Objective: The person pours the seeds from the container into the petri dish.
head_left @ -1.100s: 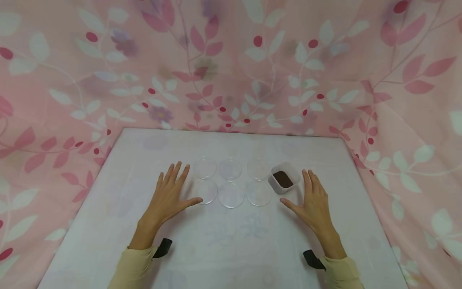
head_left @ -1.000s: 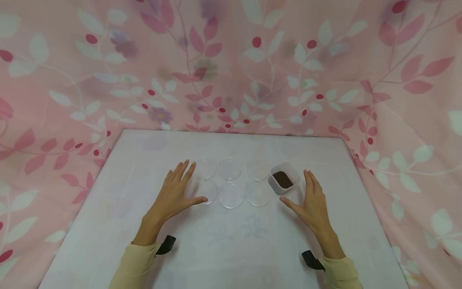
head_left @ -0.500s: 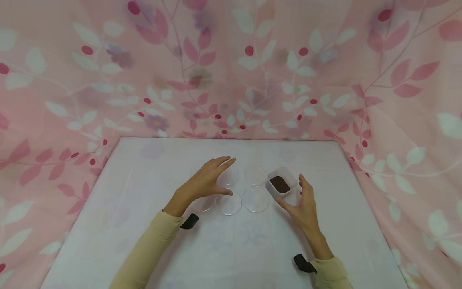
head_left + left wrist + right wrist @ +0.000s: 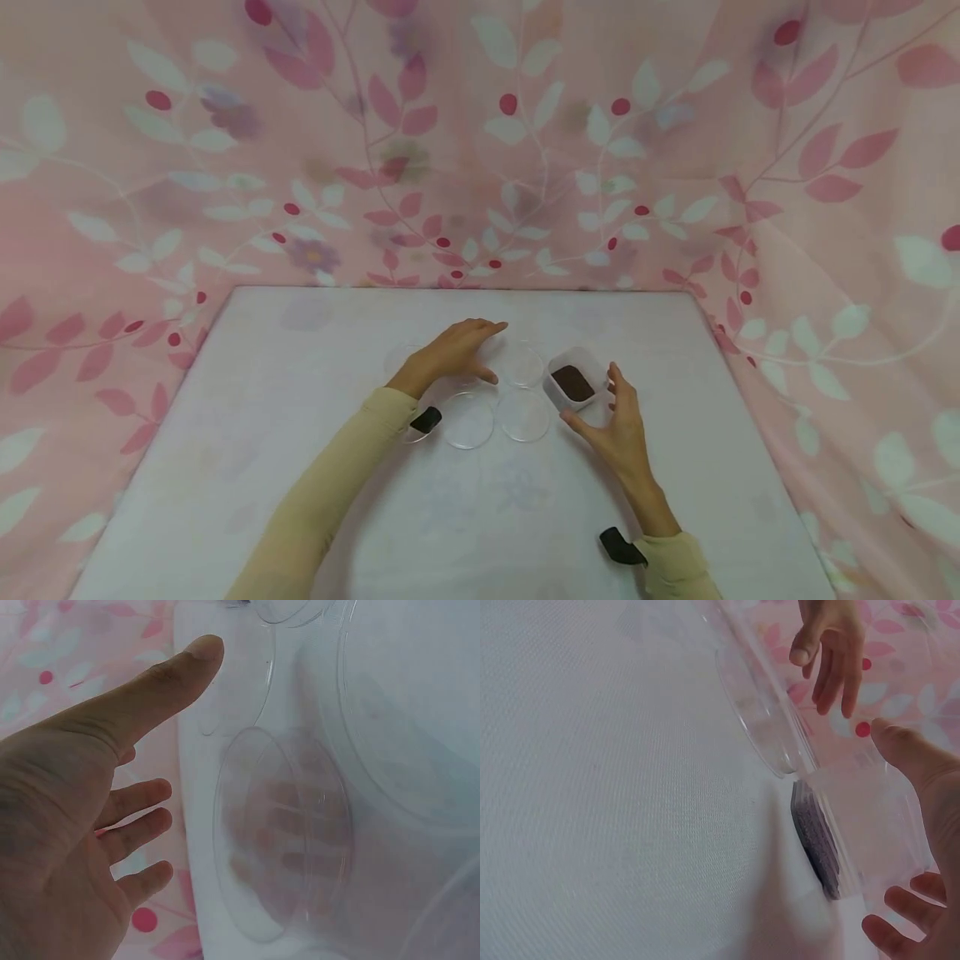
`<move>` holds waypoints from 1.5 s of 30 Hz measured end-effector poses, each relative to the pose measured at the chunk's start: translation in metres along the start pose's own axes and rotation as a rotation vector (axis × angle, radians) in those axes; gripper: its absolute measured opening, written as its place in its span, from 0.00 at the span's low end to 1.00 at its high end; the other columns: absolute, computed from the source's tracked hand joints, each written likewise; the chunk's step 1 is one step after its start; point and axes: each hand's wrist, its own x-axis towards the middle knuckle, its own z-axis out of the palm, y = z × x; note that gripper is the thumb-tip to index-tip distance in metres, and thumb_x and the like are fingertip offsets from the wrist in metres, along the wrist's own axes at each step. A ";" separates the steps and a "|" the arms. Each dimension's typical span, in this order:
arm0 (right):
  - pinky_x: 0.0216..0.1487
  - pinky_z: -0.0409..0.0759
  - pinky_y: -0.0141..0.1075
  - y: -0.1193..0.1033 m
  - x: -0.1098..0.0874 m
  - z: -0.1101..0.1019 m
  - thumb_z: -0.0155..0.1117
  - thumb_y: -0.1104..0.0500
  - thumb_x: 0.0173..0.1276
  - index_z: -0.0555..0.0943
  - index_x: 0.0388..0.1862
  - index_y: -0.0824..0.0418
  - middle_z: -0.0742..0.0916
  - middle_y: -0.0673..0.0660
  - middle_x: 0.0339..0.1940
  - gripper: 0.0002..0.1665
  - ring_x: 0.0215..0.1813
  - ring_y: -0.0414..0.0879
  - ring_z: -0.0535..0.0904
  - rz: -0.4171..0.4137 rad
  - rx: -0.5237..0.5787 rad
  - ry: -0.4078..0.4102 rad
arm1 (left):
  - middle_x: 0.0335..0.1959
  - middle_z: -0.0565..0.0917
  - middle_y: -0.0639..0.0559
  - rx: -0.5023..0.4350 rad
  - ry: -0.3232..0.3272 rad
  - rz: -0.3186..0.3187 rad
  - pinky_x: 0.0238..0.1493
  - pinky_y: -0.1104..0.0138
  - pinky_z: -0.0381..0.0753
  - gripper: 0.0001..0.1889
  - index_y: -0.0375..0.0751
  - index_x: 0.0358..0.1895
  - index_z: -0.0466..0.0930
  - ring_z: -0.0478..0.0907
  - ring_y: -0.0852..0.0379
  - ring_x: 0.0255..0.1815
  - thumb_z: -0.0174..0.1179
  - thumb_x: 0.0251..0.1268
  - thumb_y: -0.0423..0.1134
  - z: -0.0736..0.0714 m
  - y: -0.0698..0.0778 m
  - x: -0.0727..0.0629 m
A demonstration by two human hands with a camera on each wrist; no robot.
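Clear round dishes, like petri dishes, lie in two rows on the white table. My left hand (image 4: 457,348) hovers over the back row with fingers extended and thumb apart, holding nothing. It hides the back middle dish in the head view; a clear dish (image 4: 262,840) shows beside the hand in the left wrist view. The back right dish (image 4: 522,365) is just right of its fingertips. My right hand (image 4: 621,433) is spread around the right side of a translucent square tub (image 4: 592,360) holding dark brown, soil-like material (image 4: 573,383). I cannot tell whether it touches the tub.
The front middle dish (image 4: 467,421) and front right dish (image 4: 525,416) lie nearer me. My left forearm and black wrist strap piece (image 4: 427,420) partly cover the front left dish. A pink floral cloth (image 4: 450,167) hangs behind the table (image 4: 300,417).
My left hand has moved right, from beside the left dishes to over the back middle one. My right hand has come closer to the tub. The head view has shifted slightly.
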 end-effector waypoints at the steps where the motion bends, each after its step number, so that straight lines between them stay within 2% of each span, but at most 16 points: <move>1: 0.53 0.76 0.56 0.000 0.000 0.001 0.86 0.56 0.40 0.56 0.78 0.65 0.73 0.70 0.67 0.69 0.61 0.63 0.73 0.005 0.002 -0.009 | 0.73 0.68 0.49 -0.002 -0.014 -0.003 0.76 0.49 0.59 0.54 0.50 0.77 0.58 0.62 0.46 0.75 0.75 0.45 0.60 0.002 -0.002 0.004; 8: 0.53 0.78 0.56 -0.005 0.002 0.006 0.85 0.55 0.42 0.54 0.79 0.62 0.72 0.69 0.68 0.69 0.62 0.62 0.73 0.029 -0.007 -0.032 | 0.74 0.66 0.51 -0.047 -0.073 0.024 0.77 0.53 0.59 0.54 0.50 0.77 0.58 0.61 0.50 0.76 0.75 0.45 0.59 0.015 -0.008 0.021; 15: 0.52 0.77 0.54 -0.007 0.001 0.009 0.86 0.55 0.41 0.54 0.79 0.61 0.73 0.68 0.68 0.70 0.62 0.60 0.73 0.048 0.002 -0.027 | 0.76 0.64 0.52 -0.110 -0.126 0.001 0.77 0.53 0.58 0.52 0.53 0.77 0.58 0.58 0.50 0.77 0.74 0.47 0.59 0.024 -0.009 0.024; 23: 0.53 0.79 0.55 -0.006 -0.001 0.011 0.85 0.55 0.42 0.55 0.78 0.61 0.74 0.67 0.67 0.68 0.63 0.60 0.73 0.072 0.002 -0.031 | 0.74 0.66 0.53 -0.100 -0.086 0.036 0.77 0.53 0.58 0.51 0.53 0.76 0.60 0.59 0.52 0.75 0.73 0.47 0.61 0.032 -0.014 0.026; 33: 0.55 0.78 0.54 -0.001 0.001 0.014 0.85 0.56 0.42 0.56 0.78 0.62 0.74 0.68 0.67 0.67 0.63 0.61 0.74 0.079 0.014 -0.007 | 0.70 0.72 0.52 -0.117 -0.039 0.069 0.76 0.55 0.60 0.47 0.48 0.72 0.67 0.63 0.52 0.72 0.75 0.46 0.58 0.031 -0.013 0.029; 36: 0.62 0.75 0.56 0.002 0.000 0.018 0.85 0.58 0.42 0.55 0.78 0.63 0.72 0.69 0.70 0.68 0.67 0.62 0.72 0.116 0.066 0.014 | 0.70 0.72 0.51 -0.119 -0.033 0.072 0.76 0.55 0.61 0.47 0.48 0.72 0.67 0.63 0.52 0.72 0.75 0.46 0.58 0.033 -0.014 0.031; 39: 0.70 0.69 0.54 0.005 -0.001 0.024 0.85 0.59 0.42 0.53 0.79 0.61 0.67 0.67 0.75 0.69 0.73 0.61 0.67 0.211 0.163 0.024 | 0.70 0.72 0.52 -0.100 -0.033 0.072 0.76 0.56 0.61 0.48 0.49 0.72 0.67 0.64 0.53 0.72 0.74 0.46 0.60 0.036 -0.015 0.033; 43: 0.76 0.61 0.45 0.006 0.000 0.031 0.84 0.60 0.44 0.50 0.80 0.56 0.65 0.62 0.77 0.69 0.78 0.56 0.62 0.336 0.291 0.029 | 0.70 0.72 0.53 -0.095 -0.034 0.068 0.76 0.56 0.62 0.48 0.50 0.72 0.66 0.64 0.53 0.72 0.74 0.46 0.61 0.039 -0.016 0.036; 45: 0.76 0.60 0.40 0.006 0.000 0.034 0.84 0.60 0.45 0.50 0.80 0.56 0.65 0.62 0.76 0.69 0.78 0.55 0.61 0.359 0.338 0.034 | 0.70 0.71 0.53 -0.098 -0.038 0.064 0.76 0.56 0.61 0.48 0.50 0.72 0.66 0.64 0.53 0.73 0.74 0.46 0.61 0.039 -0.016 0.036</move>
